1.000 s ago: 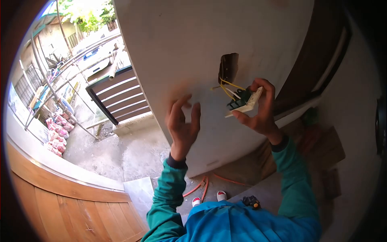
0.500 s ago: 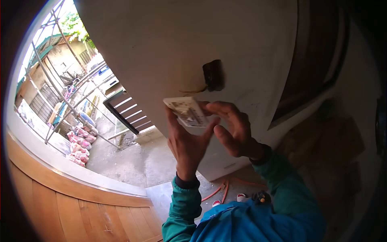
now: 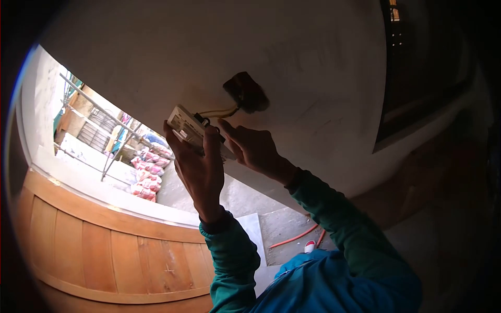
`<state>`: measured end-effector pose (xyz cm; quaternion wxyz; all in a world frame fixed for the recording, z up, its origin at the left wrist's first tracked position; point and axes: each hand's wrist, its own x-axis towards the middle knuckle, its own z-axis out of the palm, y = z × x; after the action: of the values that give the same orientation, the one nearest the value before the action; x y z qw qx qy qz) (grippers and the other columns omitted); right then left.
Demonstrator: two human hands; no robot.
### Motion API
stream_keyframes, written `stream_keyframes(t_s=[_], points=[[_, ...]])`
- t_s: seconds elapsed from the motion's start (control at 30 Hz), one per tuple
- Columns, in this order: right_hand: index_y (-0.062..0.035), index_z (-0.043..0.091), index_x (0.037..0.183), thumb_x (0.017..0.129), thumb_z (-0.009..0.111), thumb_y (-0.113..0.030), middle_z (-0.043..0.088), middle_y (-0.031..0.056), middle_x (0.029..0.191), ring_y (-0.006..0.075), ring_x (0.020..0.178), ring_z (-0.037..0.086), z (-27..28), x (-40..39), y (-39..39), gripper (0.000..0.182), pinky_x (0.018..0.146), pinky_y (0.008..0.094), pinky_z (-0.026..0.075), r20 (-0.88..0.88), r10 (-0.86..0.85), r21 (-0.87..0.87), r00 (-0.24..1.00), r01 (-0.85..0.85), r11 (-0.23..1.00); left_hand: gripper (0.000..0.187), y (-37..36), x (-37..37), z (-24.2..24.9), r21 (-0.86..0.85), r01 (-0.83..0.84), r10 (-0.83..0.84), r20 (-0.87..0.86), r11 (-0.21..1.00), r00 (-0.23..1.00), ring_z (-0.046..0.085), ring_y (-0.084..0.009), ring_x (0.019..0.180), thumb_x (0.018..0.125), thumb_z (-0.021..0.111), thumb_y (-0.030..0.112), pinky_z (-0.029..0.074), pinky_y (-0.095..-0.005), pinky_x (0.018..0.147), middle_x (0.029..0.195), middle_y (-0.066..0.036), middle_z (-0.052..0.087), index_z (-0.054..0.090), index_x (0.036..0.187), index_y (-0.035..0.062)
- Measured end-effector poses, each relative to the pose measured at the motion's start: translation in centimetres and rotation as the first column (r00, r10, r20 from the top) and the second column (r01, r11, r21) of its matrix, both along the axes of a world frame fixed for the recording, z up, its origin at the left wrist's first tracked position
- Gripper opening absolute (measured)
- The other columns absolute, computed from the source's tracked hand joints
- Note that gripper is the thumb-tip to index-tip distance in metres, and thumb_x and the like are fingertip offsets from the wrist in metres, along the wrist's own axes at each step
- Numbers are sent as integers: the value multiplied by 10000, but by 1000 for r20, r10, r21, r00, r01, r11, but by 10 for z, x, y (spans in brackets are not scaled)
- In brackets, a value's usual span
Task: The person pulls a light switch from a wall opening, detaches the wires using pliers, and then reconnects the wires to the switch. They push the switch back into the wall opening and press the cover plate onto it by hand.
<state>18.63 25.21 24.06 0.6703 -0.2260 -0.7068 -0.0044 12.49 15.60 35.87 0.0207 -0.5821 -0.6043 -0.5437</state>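
Note:
My left hand (image 3: 201, 169) grips a white electrical wall plate (image 3: 181, 119) from below, thumb on its back and fingers on its front. Dark fittings show on the plate's back edge. Thin yellowish wires (image 3: 216, 112) run from it to a dark square opening (image 3: 242, 89) in the wall. Close against the back of the plate is my right hand (image 3: 255, 148), its fingers bent and bunched below the wires. What its fingertips hold is too dark to make out.
A pale wall (image 3: 313, 104) fills the middle. A wooden door (image 3: 120, 261) stands at lower left beside the open doorway. Outside are metal poles (image 3: 104, 112) and stacked red-and-white sacks (image 3: 147, 172). An orange hose (image 3: 295, 239) lies on the floor near a shoe (image 3: 310, 245).
The view has shifted. The plate has turned so its wired back edge shows, and my right hand has moved from its outer side to near the wires, its fingers bunched closer together.

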Motion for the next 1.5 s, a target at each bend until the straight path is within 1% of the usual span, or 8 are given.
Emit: stream_keyframes(t_s=[0.3, 0.4, 0.47, 0.63, 0.87, 1.13, 1.23, 1.5], points=[[-82, 516, 1314, 888, 672, -198, 654, 76, 884, 187, 657, 656, 11, -30, 4, 467, 509, 308, 502, -65, 205, 53, 977, -202, 978, 855, -22, 24, 11, -80, -159, 148, -131, 984, 980, 680, -337, 880, 879, 636, 397, 513, -425, 797, 873, -253, 661, 189, 1495, 8], [-58, 554, 1237, 925, 650, -225, 673, 113, 1030, 198, 747, 689, 12, -37, -4, 367, 628, 316, 560, -492, 479, -159, 727, -616, 772, 849, -23, 26, 5, -73, -161, 154, -99, 984, 983, 670, -329, 933, 875, 630, 391, 507, -409, 817, 900, -265, 662, 187, 1494, 14], [-29, 532, 1252, 945, 633, -234, 641, 152, 1159, 217, 881, 693, 19, -28, -13, 383, 774, 345, 577, -859, 510, -7, -35, -997, -80, 828, -23, 31, 2, -43, -121, 118, -53, 992, 992, 663, -323, 955, 883, 613, 383, 499, -407, 837, 933, -265, 663, 190, 1492, 13], [16, 509, 1268, 907, 681, -198, 614, 171, 1171, 239, 1005, 661, 32, -41, -5, 454, 879, 365, 570, -707, 471, 403, -527, -848, -343, 716, -20, 18, -4, 3, -23, 23, 60, 1000, 998, 618, -269, 1007, 928, 531, 360, 460, -388, 904, 1064, -240, 655, 239, 1475, 2], [30, 668, 1032, 866, 720, -141, 698, 147, 959, 225, 854, 700, 11, -42, 6, 244, 800, 350, 590, -808, 513, 213, -289, -956, -203, 685, -18, 1, -11, -12, -27, 29, 223, 1000, 974, 582, -202, 870, 939, 510, 385, 469, -316, 790, 943, -116, 612, 291, 1475, 18], [-10, 587, 1135, 933, 623, -115, 685, 96, 763, 122, 624, 656, -4, 25, -20, 230, 596, 258, 542, -741, 372, -303, 559, -773, 557, 443, -2, -42, -27, 36, 60, -69, 405, 998, 911, 621, -167, 816, 977, 459, 419, 503, -306, 725, 886, -96, 644, 535, 1204, 46], [3, 567, 1137, 930, 631, -109, 674, 106, 805, 125, 672, 651, 1, 54, -13, 243, 615, 267, 535, -763, 426, -332, 486, -860, 386, 429, 1, -46, -38, 74, 144, -161, 397, 987, 903, 629, -190, 841, 990, 441, 398, 490, -321, 810, 912, -101, 654, 545, 1164, 20], [-5, 417, 1151, 886, 663, -21, 665, 145, 862, 170, 704, 657, -4, 61, -15, 362, 639, 279, 546, -681, 437, -260, 588, -752, 605, 394, 21, -43, -63, 165, 244, -294, 462, 956, 837, 618, -169, 802, 1020, 399, 346, 487, -320, 818, 841, -99, 660, 592, 1021, 2]])
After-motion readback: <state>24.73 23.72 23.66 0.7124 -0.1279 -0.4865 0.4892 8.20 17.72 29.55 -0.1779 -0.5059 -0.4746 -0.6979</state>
